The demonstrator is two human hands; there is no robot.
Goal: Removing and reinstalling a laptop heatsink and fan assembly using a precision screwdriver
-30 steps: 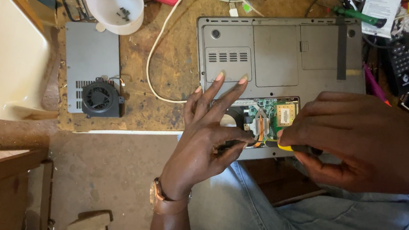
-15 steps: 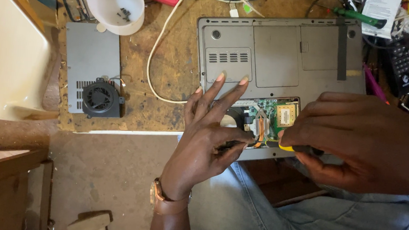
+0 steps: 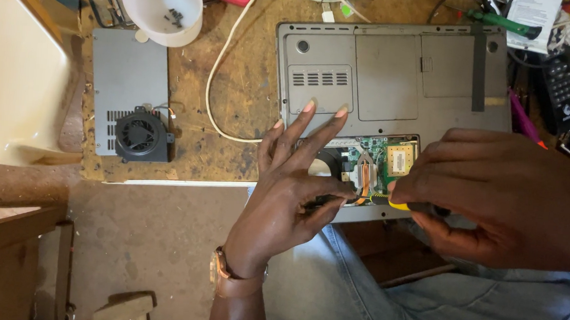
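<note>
The head view looks straight down on a worn wooden workbench (image 3: 226,142). A grey laptop (image 3: 384,73) lies upside down at its near edge, with 1 bay open along the front side, showing a green circuit board (image 3: 376,153), a copper strip (image 3: 365,176) and a small yellowish card (image 3: 400,159).

The left hand (image 3: 289,194) rests over the left part of the open bay. Its thumb and forefinger pinch together at the bay's edge, while the other 3 fingers fan out straight and press on the laptop's underside. What the pinch holds is too small to tell. A brown wristband (image 3: 230,280) sits on that wrist.

The right hand (image 3: 496,198) is curled closed around a screwdriver (image 3: 405,205), of which only a yellow and black part of the handle shows, just beside the bay's right end. The tip is hidden between the 2 hands.

To the left on the bench, well apart from the laptop, lies a grey cover panel (image 3: 121,68) with a round black fan (image 3: 141,136) on its lower part. Above it stands a white plastic bowl (image 3: 162,1) with a few dark screws (image 3: 174,17) inside. A white cable (image 3: 221,75) curves between the panel and the laptop. Below the bench edge, the person's blue jeans (image 3: 488,308) fill the lower right.
</note>
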